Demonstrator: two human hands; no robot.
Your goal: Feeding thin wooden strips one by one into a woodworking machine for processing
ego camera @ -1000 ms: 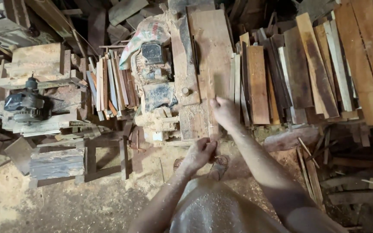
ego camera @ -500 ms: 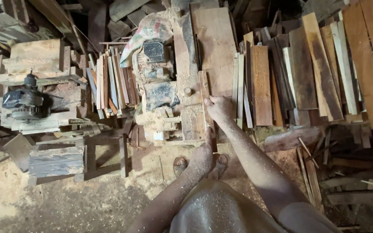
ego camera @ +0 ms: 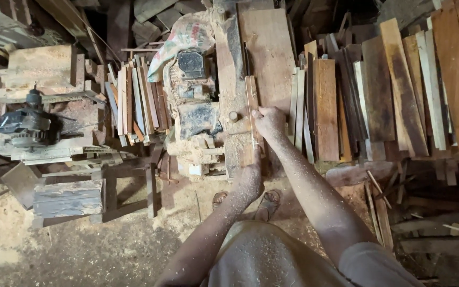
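On the saw table (ego camera: 272, 48), both hands (ego camera: 268, 121) press a wooden strip (ego camera: 252, 103).

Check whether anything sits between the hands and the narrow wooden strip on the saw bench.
Nothing visible does. The right hand presses on the strip near its middle, and the left hand is at its near end. Both touch it directly.

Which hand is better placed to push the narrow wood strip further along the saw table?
Probably the left hand: it sits at the near end of the wood strip, behind it. The right hand presses on its side, midway, more suited to guiding.
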